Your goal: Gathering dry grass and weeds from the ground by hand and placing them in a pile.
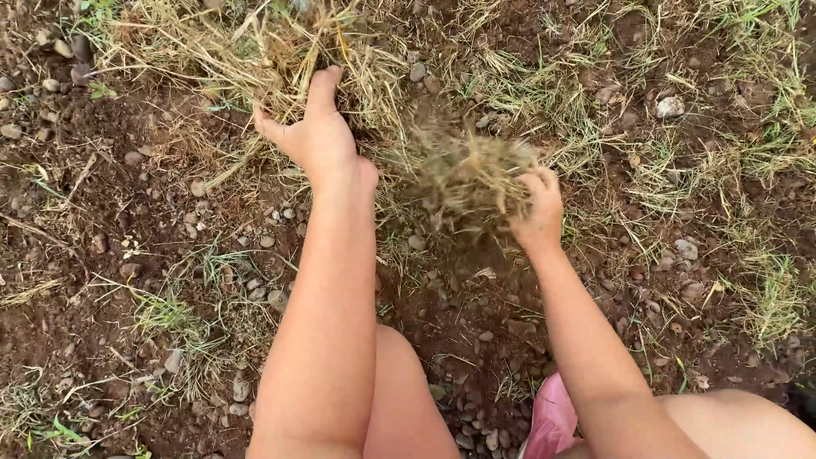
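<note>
A tuft of dry grass [472,174] is sitting in the right hand [535,208], held just above the soil near the middle of the view. The tuft is blurred, so its edges cannot be made out exactly. The right grip is closing around the tuft's right side, fingers curled over the stalks.

The left hand [316,127] is reaching further up the view into a larger clump of straw-coloured grass [255,51]. Its fingers are buried in the stalks and its thumb is lying out to the left; whether this grip is clamped on the stalks or merely pressed into them cannot be told.

Both forearms are bare and are extending from the bottom edge. Bare knees are showing below them, and a pink shoe [551,418] is resting on the ground between the right forearm and the left knee.

The ground [127,212] is dark brown soil, scattered with small grey pebbles [255,289]. A pale stone [670,106] is lying well to the right of the tuft. Thin patches of green and dry grass are spreading across the right side and the lower left corner.
</note>
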